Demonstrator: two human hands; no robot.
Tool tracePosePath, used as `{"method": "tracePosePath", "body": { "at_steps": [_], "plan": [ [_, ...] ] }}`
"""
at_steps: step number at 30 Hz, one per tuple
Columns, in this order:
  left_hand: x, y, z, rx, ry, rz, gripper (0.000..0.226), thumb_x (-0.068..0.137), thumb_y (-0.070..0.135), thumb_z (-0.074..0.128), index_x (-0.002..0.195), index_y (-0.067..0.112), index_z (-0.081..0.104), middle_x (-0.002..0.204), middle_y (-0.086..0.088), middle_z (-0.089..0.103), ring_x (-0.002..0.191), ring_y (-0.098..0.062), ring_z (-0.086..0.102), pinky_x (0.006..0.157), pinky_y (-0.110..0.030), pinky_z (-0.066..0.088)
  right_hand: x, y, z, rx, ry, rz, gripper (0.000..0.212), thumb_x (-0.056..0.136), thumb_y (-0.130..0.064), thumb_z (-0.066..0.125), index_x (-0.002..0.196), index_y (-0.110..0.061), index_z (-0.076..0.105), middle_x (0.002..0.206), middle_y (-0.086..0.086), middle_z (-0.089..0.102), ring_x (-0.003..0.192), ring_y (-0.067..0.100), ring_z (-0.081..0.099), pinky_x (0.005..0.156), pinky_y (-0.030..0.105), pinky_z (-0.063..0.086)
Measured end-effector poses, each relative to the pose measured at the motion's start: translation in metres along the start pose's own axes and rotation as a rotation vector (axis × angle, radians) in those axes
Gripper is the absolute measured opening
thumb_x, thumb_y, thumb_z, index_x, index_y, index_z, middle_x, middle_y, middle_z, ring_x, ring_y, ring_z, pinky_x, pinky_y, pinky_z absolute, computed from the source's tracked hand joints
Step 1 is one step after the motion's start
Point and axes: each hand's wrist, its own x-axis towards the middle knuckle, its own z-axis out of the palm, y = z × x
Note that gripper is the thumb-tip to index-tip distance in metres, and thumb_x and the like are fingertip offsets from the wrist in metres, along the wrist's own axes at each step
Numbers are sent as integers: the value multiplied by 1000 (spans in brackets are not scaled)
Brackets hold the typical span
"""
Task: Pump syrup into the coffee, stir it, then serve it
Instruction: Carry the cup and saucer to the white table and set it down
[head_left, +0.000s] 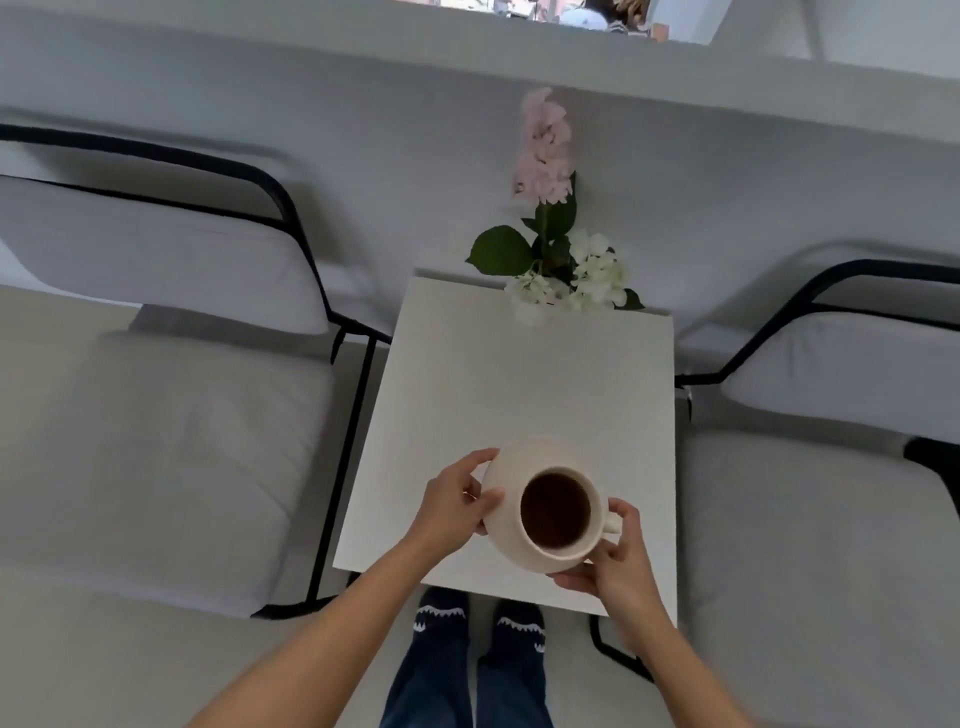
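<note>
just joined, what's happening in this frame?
A person is serving coffee. Both hands hold a cream saucer with a cup of dark coffee on it: the left hand grips the saucer's left edge, the right hand its near right edge, by the cup's handle. They hold it over the near end of a small white table between two cushioned chairs. Whether the saucer has touched down is unclear. A vase of flowers stands at the table's far edge.

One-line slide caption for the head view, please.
Both hands, left hand and right hand, hold saucer and coffee cup over the white table.
</note>
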Motion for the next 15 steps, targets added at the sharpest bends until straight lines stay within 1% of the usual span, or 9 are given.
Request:
{"method": "tracePosePath", "body": {
  "at_steps": [3,5,7,9,12,15],
  "plan": [
    [41,-30,12,49,15,-31,44,94,13,67,134,26,57,82,-23,65,79,-33,72,66,-33,65,47,25,0,-7,17,28,39,103,-2,43,128,-31,34,97,18,72,68,39,76,66,43,64],
    [65,-52,20,87,21,-43,41,94,14,68,131,25,58,85,-26,67,74,-32,72,65,-27,63,76,41,1,-31,29,34,41,103,-1,43,130,-31,35,98,19,73,68,37,77,69,46,64],
    [87,-71,26,133,23,-50,36,94,17,69,127,25,59,81,-23,70,66,-26,72,62,-17,58,100,56,1,-60,43,40,41,102,-1,43,129,-31,36,97,19,73,67,33,77,67,43,64],
    [105,-88,31,181,21,-61,31,94,18,69,123,23,60,76,-19,71,60,-20,71,59,-10,53,120,68,2,-73,51,37,39,101,-1,44,128,-28,37,96,18,73,68,31,77,62,36,64],
    [128,-106,36,247,10,-88,27,94,15,68,119,19,58,68,-15,68,48,-13,65,53,-8,49,147,83,7,-113,57,50,39,102,-2,43,130,-27,36,92,19,73,67,33,77,57,26,62],
    [142,-115,38,279,-6,-125,22,94,11,67,113,17,55,64,-5,62,47,-9,61,48,-10,48,165,97,10,-149,65,50,43,101,1,42,134,-25,33,93,28,69,73,40,75,54,22,60]
  ]
}}
